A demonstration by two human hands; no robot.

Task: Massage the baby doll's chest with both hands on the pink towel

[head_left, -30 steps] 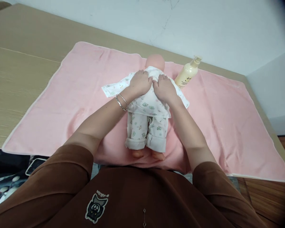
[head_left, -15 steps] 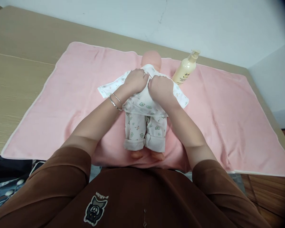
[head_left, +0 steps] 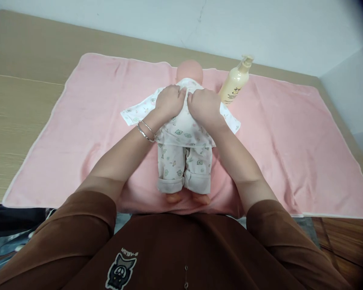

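Observation:
A baby doll (head_left: pixel 190 71) lies on the pink blanket, its head away from me and its feet toward me. It wears a white printed shirt (head_left: pixel 184 135) and matching pants (head_left: pixel 170 163) with rolled cuffs. At the upper chest, my left hand (head_left: pixel 171 100) has its fingers curled on the left side of the shirt's front. My right hand (head_left: pixel 206 105) is closed on the shirt just opposite, close to the left thumb. Both fists cover much of the chest, so the fastening under them is hidden.
A pale yellow pump bottle (head_left: pixel 234 84) stands on the blanket to the right of the doll. The pink blanket (head_left: pixel 293 149) spreads over a wooden table (head_left: pixel 24 96), with a white wall (head_left: pixel 157 24) behind it.
My hands have stayed on the shirt's upper front, with the fingers shifting slightly toward the collar. The whole view has tilted a little; the doll and bottle keep their places.

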